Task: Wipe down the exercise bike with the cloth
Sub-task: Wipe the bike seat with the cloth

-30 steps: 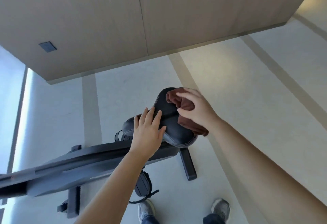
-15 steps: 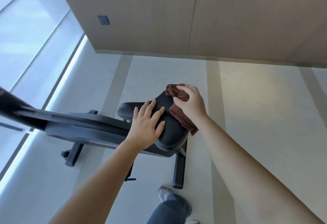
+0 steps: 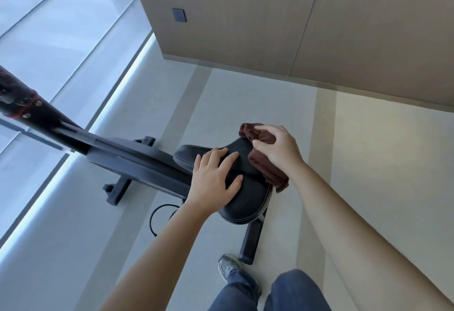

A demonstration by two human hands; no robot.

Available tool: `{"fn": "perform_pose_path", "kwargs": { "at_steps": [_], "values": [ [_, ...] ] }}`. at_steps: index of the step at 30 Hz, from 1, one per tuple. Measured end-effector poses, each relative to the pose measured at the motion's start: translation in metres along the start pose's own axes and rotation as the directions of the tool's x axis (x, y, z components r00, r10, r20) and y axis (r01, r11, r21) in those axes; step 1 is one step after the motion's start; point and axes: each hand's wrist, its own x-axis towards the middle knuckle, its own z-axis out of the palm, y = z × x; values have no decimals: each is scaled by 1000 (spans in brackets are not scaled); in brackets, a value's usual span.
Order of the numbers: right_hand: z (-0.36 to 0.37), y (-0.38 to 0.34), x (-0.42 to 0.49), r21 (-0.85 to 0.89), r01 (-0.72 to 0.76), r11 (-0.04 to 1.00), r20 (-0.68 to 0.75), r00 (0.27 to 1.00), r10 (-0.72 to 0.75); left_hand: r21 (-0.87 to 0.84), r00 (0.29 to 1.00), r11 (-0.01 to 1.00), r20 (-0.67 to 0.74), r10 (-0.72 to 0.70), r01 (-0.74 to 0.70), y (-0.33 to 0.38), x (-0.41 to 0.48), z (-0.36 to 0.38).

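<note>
2 hands on 1 saddle [image 3: 248, 197]. From the left: exercise bike [image 3: 137, 163] frame sloping up toward the window, by the look of it not yet wiped. Then left hand [image 3: 212, 184] flat on the saddle's left half, fingers straight and spread, gripping nothing, only bracing. Then right hand [image 3: 280, 149] at the saddle's right edge, fingers curled round the bunched brown cloth [image 3: 270, 175], 1 loose end hanging past that edge. Likely trouble: bunched cloth skating over the padding and missing the stitched seam; loose end slipping off toward the floor if pinched too lightly; patch under the bracing palm skipped unless shifted.
</note>
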Motion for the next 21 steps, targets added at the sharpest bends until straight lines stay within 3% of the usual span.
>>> {"fn": "perform_pose_path", "kwargs": {
  "at_steps": [4, 8, 11, 15, 21],
  "values": [
    [-8, -4, 17, -24, 4, 1000, 172, 985, 0, 33, 997, 997, -30, -72, 73, 13, -2, 4],
    [-12, 13, -7, -10, 103, 995, 97, 990, -102, 30, 972, 974, -77, -222, 225, 37, 0, 12],
    [-23, 26, -15, 41, 146, 988, 94, 984, -149, 27, 914, 920, -132, -384, 390, 64, 6, 19],
    [-66, 35, 14, 100, 186, 977, 232, 951, -205, -18, 799, 832, -269, -538, 554, 112, 26, 26],
    [-160, 42, 65, 18, 377, 926, 340, 869, -360, -19, 727, 802, -410, -551, 597, 194, 82, 38]
  ]
}}
